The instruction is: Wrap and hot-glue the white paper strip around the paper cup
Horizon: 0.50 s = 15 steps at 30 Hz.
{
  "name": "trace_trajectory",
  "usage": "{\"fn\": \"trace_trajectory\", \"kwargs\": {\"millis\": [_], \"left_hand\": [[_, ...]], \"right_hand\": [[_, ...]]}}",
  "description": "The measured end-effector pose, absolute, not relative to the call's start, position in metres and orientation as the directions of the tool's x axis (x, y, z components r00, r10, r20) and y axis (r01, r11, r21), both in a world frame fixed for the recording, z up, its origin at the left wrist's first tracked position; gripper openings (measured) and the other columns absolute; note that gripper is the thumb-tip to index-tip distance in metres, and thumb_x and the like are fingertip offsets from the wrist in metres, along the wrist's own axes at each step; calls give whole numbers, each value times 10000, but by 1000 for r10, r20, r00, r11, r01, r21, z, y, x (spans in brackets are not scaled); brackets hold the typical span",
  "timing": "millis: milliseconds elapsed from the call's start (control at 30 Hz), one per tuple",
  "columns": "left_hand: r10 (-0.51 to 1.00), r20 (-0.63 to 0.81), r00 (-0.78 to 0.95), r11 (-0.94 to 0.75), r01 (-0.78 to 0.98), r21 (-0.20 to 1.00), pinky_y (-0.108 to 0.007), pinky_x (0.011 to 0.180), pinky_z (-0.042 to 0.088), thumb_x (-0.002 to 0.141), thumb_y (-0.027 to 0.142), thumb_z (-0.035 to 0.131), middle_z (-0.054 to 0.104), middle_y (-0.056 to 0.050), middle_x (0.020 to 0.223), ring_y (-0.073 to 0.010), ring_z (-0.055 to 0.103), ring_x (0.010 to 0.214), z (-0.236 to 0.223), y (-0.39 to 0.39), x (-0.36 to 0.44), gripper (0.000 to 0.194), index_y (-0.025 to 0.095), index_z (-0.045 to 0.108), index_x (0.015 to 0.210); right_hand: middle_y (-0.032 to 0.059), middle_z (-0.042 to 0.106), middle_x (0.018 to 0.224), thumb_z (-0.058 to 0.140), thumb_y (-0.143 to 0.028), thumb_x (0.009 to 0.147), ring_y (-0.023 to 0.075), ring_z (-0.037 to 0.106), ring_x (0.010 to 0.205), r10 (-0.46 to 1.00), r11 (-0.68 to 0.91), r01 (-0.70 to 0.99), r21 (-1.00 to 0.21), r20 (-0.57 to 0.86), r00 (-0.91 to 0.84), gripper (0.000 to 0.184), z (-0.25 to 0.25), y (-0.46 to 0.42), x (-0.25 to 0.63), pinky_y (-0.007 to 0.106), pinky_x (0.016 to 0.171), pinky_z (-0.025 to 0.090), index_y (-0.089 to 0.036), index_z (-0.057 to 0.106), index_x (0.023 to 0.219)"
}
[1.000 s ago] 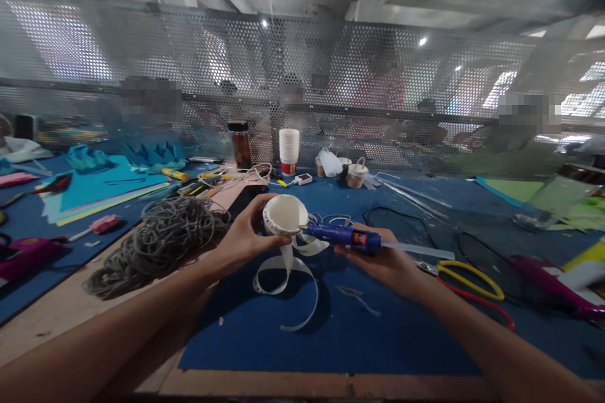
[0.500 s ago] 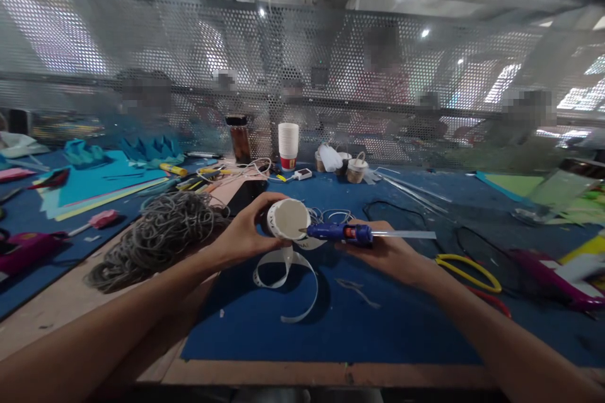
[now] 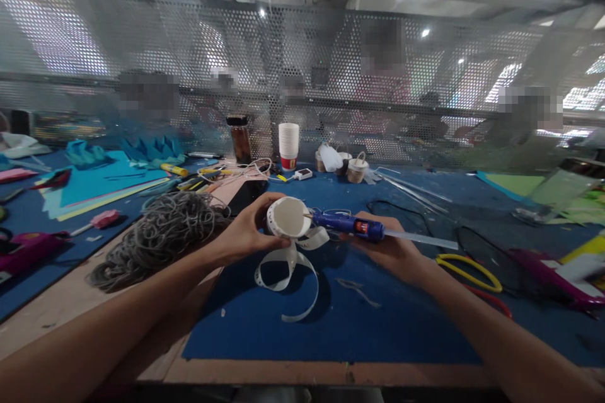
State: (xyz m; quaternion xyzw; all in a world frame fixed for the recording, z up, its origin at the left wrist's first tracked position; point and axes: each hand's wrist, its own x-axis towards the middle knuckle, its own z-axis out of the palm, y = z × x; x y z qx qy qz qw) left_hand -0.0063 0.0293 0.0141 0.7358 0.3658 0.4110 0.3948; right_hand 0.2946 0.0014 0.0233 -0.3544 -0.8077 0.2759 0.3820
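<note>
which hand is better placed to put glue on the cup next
Most likely the right hand: it holds the blue glue gun, with the nozzle pointing towards the white cup. The left hand is occupied gripping that cup.

On my feed, most of the right hand's fingers are hidden behind the blue plastic glue gun, and I can't tell whether its tip touches the small round white cup. My left edge cuts off a magenta plastic tool; the grey perforated metal screen blurs the people beyond.
</note>
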Motion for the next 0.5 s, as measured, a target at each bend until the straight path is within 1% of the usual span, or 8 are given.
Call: {"fn": "trace_trajectory", "kwargs": {"millis": [100, 267, 367, 500], "left_hand": [[865, 310, 395, -412, 205, 888, -401, 1010, 460, 629, 304, 882, 602, -99, 1250, -278, 583, 1165, 13, 31, -7, 758, 207, 484, 1267], [867, 308, 393, -406, 198, 892, -410, 1010, 462, 632, 309, 876, 597, -106, 1260, -282, 579, 1174, 13, 31, -7, 752, 203, 480, 1263], [868, 303, 394, -404, 204, 892, -426, 1012, 460, 622, 308, 878, 616, -97, 1236, -283, 589, 1160, 13, 31, -7, 752, 208, 487, 1257], [868, 273, 415, -380, 200, 903, -431, 1002, 466, 620, 299, 872, 626, -95, 1248, -286, 596, 1155, 15, 30, -6, 733, 213, 507, 1251]], "right_hand": [[39, 634, 823, 672, -367, 875, 173, 582, 764, 786, 582, 325, -746, 411, -462, 202, 19, 3, 293, 260, 660, 478, -175, 613, 846], [12, 594, 775, 672, -371, 884, 141, 524, 690, 775, 569, 348, -745, 344, -530, 218, 18, 2, 293, 239, 599, 425, -168, 610, 835], [-7, 564, 728, 677, -398, 879, 128, 482, 639, 777, 562, 367, -741, 322, -540, 241, 19, 0, 293, 234, 560, 399, -174, 613, 819], [9, 606, 771, 681, -419, 872, 145, 529, 670, 784, 528, 318, -788, 308, -539, 245, 19, 1, 293, 248, 590, 455, -177, 647, 863]]}}
